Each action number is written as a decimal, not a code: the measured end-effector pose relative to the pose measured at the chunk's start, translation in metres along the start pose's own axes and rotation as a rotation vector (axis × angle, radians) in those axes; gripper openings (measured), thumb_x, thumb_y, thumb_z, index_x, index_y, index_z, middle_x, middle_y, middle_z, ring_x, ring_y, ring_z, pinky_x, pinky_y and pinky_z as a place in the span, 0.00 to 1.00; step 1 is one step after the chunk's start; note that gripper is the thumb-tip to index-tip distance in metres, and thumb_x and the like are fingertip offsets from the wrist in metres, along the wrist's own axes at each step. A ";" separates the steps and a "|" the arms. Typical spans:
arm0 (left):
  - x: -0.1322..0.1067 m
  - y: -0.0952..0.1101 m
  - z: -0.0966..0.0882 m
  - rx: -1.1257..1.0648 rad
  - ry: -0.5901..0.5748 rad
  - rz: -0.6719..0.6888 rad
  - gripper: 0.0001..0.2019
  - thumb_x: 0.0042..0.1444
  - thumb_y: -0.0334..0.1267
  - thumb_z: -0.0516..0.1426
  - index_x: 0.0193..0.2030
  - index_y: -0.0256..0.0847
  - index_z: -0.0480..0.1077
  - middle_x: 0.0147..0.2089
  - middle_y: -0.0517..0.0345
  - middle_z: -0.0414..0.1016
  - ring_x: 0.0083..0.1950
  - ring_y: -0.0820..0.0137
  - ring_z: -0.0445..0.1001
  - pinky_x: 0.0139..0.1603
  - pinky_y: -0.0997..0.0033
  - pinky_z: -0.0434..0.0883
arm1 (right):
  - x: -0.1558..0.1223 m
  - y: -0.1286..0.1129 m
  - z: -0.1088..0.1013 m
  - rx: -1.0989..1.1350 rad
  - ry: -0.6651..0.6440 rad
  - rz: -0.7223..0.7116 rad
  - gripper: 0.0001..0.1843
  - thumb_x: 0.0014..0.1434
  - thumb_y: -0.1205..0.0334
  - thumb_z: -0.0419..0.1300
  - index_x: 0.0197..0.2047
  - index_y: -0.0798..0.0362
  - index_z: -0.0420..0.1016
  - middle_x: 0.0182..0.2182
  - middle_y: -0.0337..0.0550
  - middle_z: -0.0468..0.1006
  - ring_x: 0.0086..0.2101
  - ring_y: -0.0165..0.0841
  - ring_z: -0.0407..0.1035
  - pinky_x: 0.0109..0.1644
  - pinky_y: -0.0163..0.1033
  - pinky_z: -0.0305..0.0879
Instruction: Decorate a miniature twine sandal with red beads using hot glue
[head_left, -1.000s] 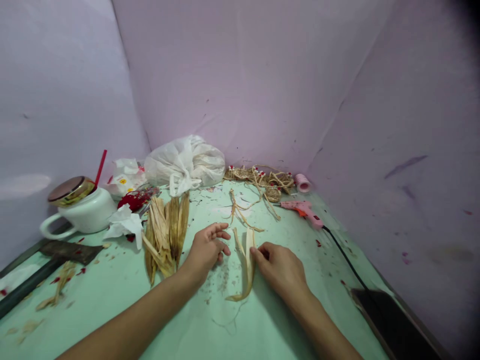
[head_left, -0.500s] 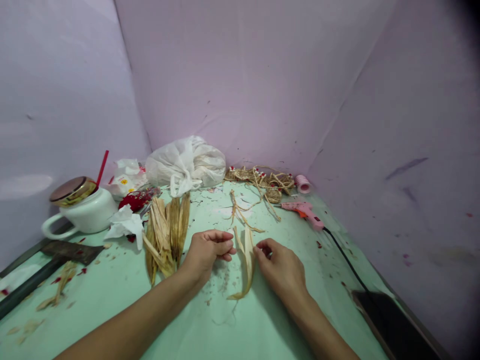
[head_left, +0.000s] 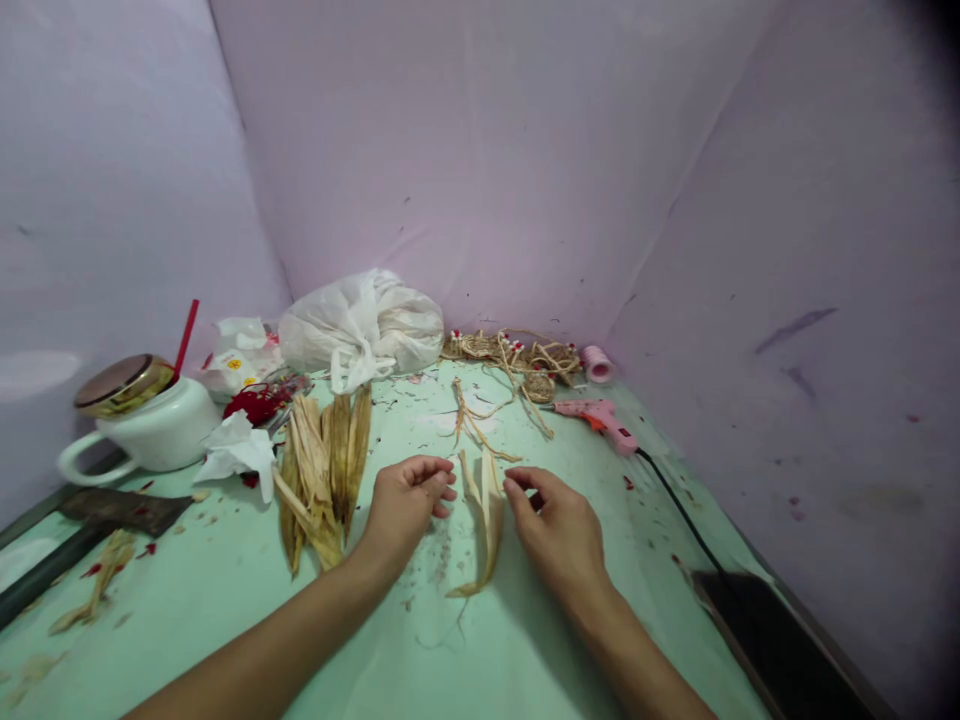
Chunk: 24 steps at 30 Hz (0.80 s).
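Note:
A pale, split strip of dried husk (head_left: 490, 520) sits between my two hands over the green tabletop, its lower tip curling to the left. To its left is my left hand (head_left: 405, 505), fingers curled and thumb pressed against them. On the other side my right hand (head_left: 561, 525) has thumb and forefinger pinched together close to the strip's edge, with a small gap between. Whether either pinch holds a thin fibre cannot be made out. A bundle of dried husks (head_left: 322, 470) lies just beyond my left forearm.
Twisted fibre strands (head_left: 476, 425) lie ahead, with braided cord pieces (head_left: 540, 365) at the wall. A pink glue gun (head_left: 596, 415) and pink spool (head_left: 598, 364) are right. Left stand a white mug (head_left: 161, 425), a hammer-like tool (head_left: 127, 510), and a white plastic bag (head_left: 367, 325).
My right fingertips have come slightly away from the husk strip, and my left hand has drawn back a little. The whole view has shifted slightly.

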<state>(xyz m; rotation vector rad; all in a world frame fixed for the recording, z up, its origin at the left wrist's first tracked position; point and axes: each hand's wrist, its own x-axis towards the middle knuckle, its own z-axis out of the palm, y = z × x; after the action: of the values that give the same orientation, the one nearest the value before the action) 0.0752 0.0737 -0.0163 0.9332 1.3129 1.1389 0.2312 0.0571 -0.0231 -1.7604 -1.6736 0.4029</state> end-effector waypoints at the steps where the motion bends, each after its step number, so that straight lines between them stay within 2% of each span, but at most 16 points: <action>1: 0.002 -0.002 0.000 0.103 0.030 0.011 0.04 0.48 0.30 0.55 0.31 0.33 0.69 0.20 0.62 0.70 0.16 0.80 0.65 0.16 0.83 0.62 | 0.003 0.002 0.000 -0.076 -0.007 0.056 0.13 0.56 0.57 0.50 0.38 0.49 0.75 0.33 0.40 0.78 0.28 0.33 0.69 0.31 0.37 0.57; 4: 0.006 -0.008 0.002 0.288 -0.008 -0.033 0.08 0.50 0.37 0.53 0.26 0.35 0.68 0.13 0.65 0.65 0.09 0.80 0.56 0.10 0.82 0.52 | 0.011 0.005 0.004 -0.233 -0.062 0.094 0.14 0.56 0.55 0.49 0.35 0.48 0.75 0.33 0.41 0.78 0.32 0.36 0.70 0.30 0.38 0.54; 9: 0.007 -0.013 0.008 0.338 -0.139 -0.101 0.16 0.47 0.42 0.56 0.14 0.38 0.61 0.07 0.66 0.57 0.06 0.79 0.52 0.07 0.80 0.46 | 0.013 0.001 0.013 -0.251 -0.090 0.012 0.13 0.56 0.54 0.50 0.32 0.49 0.74 0.33 0.40 0.77 0.33 0.35 0.70 0.31 0.37 0.52; 12: 0.006 -0.010 0.009 0.333 -0.173 -0.108 0.16 0.44 0.43 0.58 0.14 0.38 0.60 0.07 0.68 0.55 0.06 0.80 0.51 0.08 0.80 0.45 | 0.007 -0.004 0.013 -0.220 -0.128 -0.008 0.13 0.55 0.54 0.51 0.30 0.49 0.75 0.31 0.40 0.77 0.31 0.34 0.69 0.30 0.36 0.52; 15: 0.005 -0.008 0.009 0.317 -0.178 -0.122 0.12 0.41 0.41 0.60 0.18 0.37 0.63 0.08 0.68 0.56 0.07 0.81 0.51 0.09 0.80 0.43 | 0.000 -0.006 0.014 -0.163 -0.151 -0.057 0.12 0.55 0.56 0.51 0.31 0.48 0.75 0.29 0.40 0.77 0.30 0.33 0.69 0.29 0.35 0.53; 18: 0.005 -0.008 0.006 0.279 -0.166 -0.141 0.08 0.40 0.37 0.59 0.20 0.38 0.63 0.08 0.70 0.55 0.08 0.81 0.50 0.09 0.81 0.42 | -0.006 -0.006 0.017 -0.022 -0.197 -0.083 0.12 0.55 0.59 0.51 0.34 0.47 0.75 0.30 0.39 0.78 0.31 0.33 0.70 0.31 0.35 0.56; 21: 0.005 -0.008 0.002 0.213 -0.181 -0.148 0.07 0.40 0.36 0.57 0.20 0.39 0.61 0.08 0.70 0.55 0.09 0.81 0.50 0.10 0.81 0.43 | -0.006 -0.006 0.020 0.234 -0.216 -0.037 0.11 0.54 0.58 0.52 0.35 0.50 0.74 0.30 0.41 0.78 0.30 0.33 0.69 0.34 0.36 0.61; 24: 0.002 -0.004 -0.002 0.128 -0.254 -0.138 0.07 0.40 0.38 0.56 0.21 0.39 0.61 0.10 0.68 0.59 0.10 0.81 0.53 0.11 0.81 0.46 | -0.003 -0.007 0.017 0.603 -0.210 0.155 0.16 0.49 0.55 0.57 0.40 0.54 0.70 0.32 0.44 0.76 0.29 0.33 0.69 0.32 0.37 0.64</action>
<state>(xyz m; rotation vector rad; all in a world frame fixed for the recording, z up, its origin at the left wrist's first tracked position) 0.0729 0.0746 -0.0206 1.0275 1.2308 0.8091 0.2140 0.0578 -0.0317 -1.4232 -1.3528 1.0713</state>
